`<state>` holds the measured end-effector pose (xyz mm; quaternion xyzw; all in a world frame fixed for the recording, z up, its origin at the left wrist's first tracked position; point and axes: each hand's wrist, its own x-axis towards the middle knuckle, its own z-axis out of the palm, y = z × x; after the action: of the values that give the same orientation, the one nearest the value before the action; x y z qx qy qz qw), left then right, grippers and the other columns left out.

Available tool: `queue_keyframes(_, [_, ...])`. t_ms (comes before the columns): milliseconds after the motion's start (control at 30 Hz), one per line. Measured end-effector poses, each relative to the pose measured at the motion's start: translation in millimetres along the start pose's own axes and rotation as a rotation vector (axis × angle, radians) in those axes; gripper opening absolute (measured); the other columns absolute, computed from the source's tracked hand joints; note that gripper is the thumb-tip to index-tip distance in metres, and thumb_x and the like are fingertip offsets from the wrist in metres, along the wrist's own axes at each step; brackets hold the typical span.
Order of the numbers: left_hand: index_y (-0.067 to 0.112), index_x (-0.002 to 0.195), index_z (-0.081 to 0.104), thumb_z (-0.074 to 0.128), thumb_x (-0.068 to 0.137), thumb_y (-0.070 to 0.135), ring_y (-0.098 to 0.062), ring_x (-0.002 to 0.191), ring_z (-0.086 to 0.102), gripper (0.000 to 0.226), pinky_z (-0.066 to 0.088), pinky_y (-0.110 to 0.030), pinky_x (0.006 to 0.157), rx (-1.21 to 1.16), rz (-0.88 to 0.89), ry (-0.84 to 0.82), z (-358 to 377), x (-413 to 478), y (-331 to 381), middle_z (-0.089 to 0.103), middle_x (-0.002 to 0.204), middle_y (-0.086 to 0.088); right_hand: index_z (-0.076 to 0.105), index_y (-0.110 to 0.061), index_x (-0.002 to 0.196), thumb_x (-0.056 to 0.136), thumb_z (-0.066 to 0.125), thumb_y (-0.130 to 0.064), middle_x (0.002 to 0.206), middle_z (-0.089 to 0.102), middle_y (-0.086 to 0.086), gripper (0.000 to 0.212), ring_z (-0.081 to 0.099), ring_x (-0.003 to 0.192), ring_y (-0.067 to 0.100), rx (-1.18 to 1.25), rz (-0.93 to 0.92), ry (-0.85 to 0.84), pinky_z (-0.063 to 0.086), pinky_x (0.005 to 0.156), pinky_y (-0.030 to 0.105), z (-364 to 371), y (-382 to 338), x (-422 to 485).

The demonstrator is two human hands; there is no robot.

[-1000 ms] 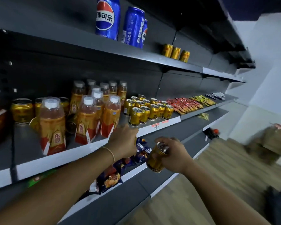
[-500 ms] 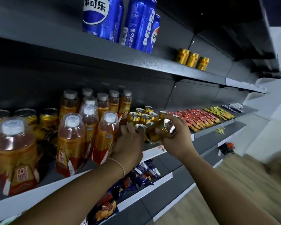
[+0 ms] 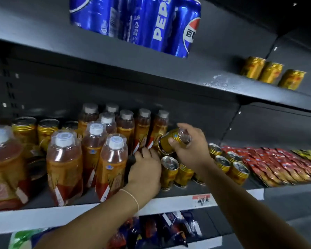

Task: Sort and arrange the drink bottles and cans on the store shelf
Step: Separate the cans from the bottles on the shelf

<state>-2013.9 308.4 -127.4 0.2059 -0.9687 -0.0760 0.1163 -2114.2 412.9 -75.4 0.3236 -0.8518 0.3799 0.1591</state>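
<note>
1. The right hand [image 3: 192, 153] clamps a tilted gold can [image 3: 171, 141] over the standing cans [image 3: 169, 169], behind the shelf [image 3: 169, 203] front edge.
2. Likely rigid, slick, moderately heavy: grip it mid-body.
3. The left hand [image 3: 145, 169] sits beside the bottles [image 3: 113, 164]; its grip is unclear.

Forearms [image 3: 90, 221] bare, a thin pale bracelet [image 3: 131, 195] just behind the left hand [image 3: 144, 170].

Dark grey metal shelving [image 3: 115, 56] with white price strips [image 3: 43, 215], dimly lit.
</note>
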Motion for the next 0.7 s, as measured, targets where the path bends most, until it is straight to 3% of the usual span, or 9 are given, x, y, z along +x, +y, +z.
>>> queue_keyframes(100, [-0.001,0.147,0.014,0.066,0.079,0.016,-0.038,0.129,0.032,0.087,0.043,-0.038,0.1,-0.014,-0.081,-0.042,6.1,8.8,3.5,0.025,0.143,-0.021,0.054,-0.035,0.131,0.082,0.077,-0.035,0.118,0.049,-0.006,0.054,0.04,0.103,-0.002,0.071,-0.053,-0.077,0.028,0.087,0.005,11.8,15.4,20.2])
queue_keyframes(267, [0.003,0.137,0.031,0.067,0.076,0.016,-0.033,0.122,0.042,0.072,0.04,-0.035,0.103,-0.085,-0.174,-0.024,10.1,19.2,4.0,0.034,0.134,-0.017,0.054,-0.031,0.13,0.074,0.083,-0.04,0.123,0.059,-0.005,0.064,0.055,0.116,0.013,0.169,-0.093,-0.237,0.048,0.1,0.035,38.0,29.2,48.2])
queue_keyframes(333, [0.007,0.13,0.038,0.067,0.076,0.014,-0.029,0.114,0.05,0.062,0.046,-0.032,0.094,-0.146,-0.19,0.016,9.4,21.6,1.7,0.043,0.127,-0.013,0.054,-0.031,0.13,0.072,0.085,-0.04,0.126,0.061,-0.007,0.067,0.057,0.117,0.013,0.182,-0.109,-0.286,0.049,0.099,0.035,49.9,31.9,56.2])
queue_keyframes(500, [0.012,0.118,0.047,0.071,0.076,0.017,-0.024,0.101,0.059,0.049,0.051,-0.026,0.078,-0.229,-0.207,0.065,8.9,25.7,-0.7,0.056,0.111,-0.007,0.064,-0.029,0.119,0.067,0.089,-0.034,0.106,0.059,-0.019,0.058,0.055,0.1,0.001,0.17,-0.177,-0.391,0.041,0.083,0.014,74.6,39.7,70.1])
queue_keyframes(600, [0.013,0.102,0.052,0.072,0.075,0.019,-0.023,0.093,0.061,0.035,0.048,-0.025,0.069,-0.2,-0.183,0.051,7.1,30.0,1.0,0.059,0.102,-0.006,0.068,-0.029,0.115,0.068,0.088,-0.024,0.111,0.065,-0.014,0.051,0.06,0.104,0.006,0.121,-0.168,-0.504,0.048,0.088,0.022,81.1,46.4,77.3])
queue_keyframes(700, [0.013,0.102,0.052,0.077,0.072,0.02,-0.022,0.091,0.06,0.04,0.044,-0.022,0.065,-0.163,-0.168,0.011,4.1,33.9,1.5,0.058,0.102,-0.005,0.068,-0.031,0.115,0.07,0.083,-0.017,0.115,0.066,-0.009,0.049,0.062,0.105,0.011,0.058,-0.151,-0.598,0.055,0.091,0.031,84.1,51.0,83.4])
